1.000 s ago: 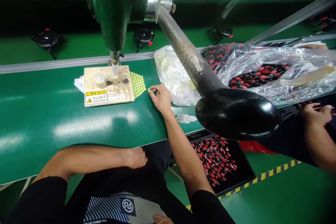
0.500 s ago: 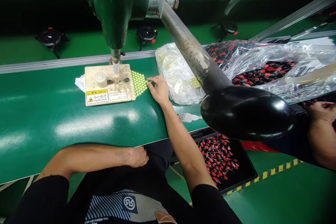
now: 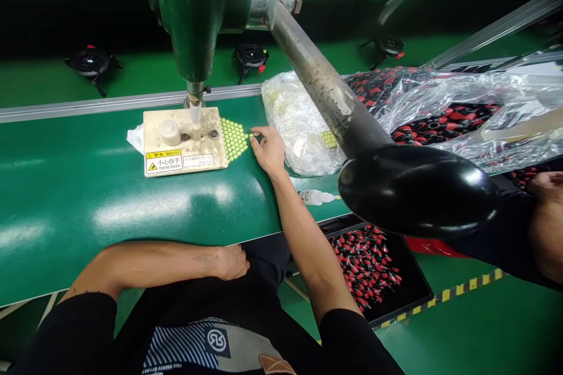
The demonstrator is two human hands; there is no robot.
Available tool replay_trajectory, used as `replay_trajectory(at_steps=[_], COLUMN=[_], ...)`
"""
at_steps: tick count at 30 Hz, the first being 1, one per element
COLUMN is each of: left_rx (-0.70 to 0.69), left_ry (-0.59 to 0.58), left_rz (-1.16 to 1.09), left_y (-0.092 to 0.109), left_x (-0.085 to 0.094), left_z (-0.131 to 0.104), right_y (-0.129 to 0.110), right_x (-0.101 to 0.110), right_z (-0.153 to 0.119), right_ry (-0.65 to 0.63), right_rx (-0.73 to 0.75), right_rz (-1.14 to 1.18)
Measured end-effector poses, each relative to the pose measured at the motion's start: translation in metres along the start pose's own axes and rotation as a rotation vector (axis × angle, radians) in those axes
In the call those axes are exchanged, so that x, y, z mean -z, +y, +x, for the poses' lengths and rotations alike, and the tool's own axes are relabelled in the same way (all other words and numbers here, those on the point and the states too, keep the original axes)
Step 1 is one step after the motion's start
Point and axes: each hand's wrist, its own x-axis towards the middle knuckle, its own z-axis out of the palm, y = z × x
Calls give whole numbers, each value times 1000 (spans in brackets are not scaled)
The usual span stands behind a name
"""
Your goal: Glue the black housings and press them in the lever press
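My right hand [image 3: 269, 152] reaches over the green bench, thumb and forefinger pinched at the right tip of a flat cluster of small yellow-green round pieces [image 3: 235, 142]. A tiny yellow-green piece [image 3: 251, 135] shows at those fingertips. The cluster lies flat, its left part hidden by a cream plate [image 3: 180, 157] with warning stickers, under the spindle of a green press [image 3: 189, 17]. My left hand [image 3: 233, 262] is curled into a fist at my lap, below the bench edge, its fingers mostly out of sight.
The press's lever with a black knob [image 3: 417, 188] juts toward me at right. Behind it lie clear bags of red-and-black parts [image 3: 444, 123]. A white bottle [image 3: 315, 197] lies near the bench edge, above a black tray [image 3: 416, 281]. Another person's arm [image 3: 548, 228] is at far right.
My right hand has drawn slightly right, a little away from the cluster. Black devices behind the bench have shifted right. The other person's hand has moved right and blurs. My left hand is unchanged.
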Motion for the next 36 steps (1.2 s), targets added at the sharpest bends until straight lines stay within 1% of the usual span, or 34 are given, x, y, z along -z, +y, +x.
replay_trajectory(at_steps=[6, 12, 17, 20, 23, 25, 27, 29, 30, 31, 32, 33, 34, 35, 36], left_rx=[13, 36, 43, 9, -7, -8, -34, -142, -242, -337, -369, -329, -178, 70, 387], left_ry=[30, 39, 4, -46, -102, -130, -127, -89, -67, -28, 33, 111, 283, 611, 1094], left_rz=[-7, -39, -32, -16, 14, 23, -9, -149, -280, -458, -614, -708, -750, -776, -763], left_y=[-1, 1, -2, -6, -4, 0, 0, -7, -15, -25, -37, -52, -68, -87, -107], left_x=[-4, -1, 11, 22, 33, 44, 64, 98, 119, 141, 162, 182, 199, 212, 222], left_z=[0, 0, -4, -6, -5, -6, -16, -41, -61, -86, -115, -146, -177, -207, -233], right_y=[4, -1, -4, -4, -4, -8, -15, -21, -23, -22, -20, -16, -12, -8, -5], right_x=[-3, -4, -4, -6, -8, -6, 0, 9, 14, 19, 23, 27, 31, 34, 36], right_z=[3, 4, 5, 4, 5, 4, -6, -30, -47, -67, -90, -113, -137, -159, -178], right_ry=[49, 47, 48, 50, 55, 63, 74, 79, 77, 72, 63, 69, 55, 71, 91], right_rx=[-6, -24, -34, -38, -39, -30, -7, 30, 48, 61, 68, 70, 66, 74, 84], right_rz=[-64, -61, -51, -48, -39, -21, 15, 70, 100, 127, 133, 123, 96, 74, 55])
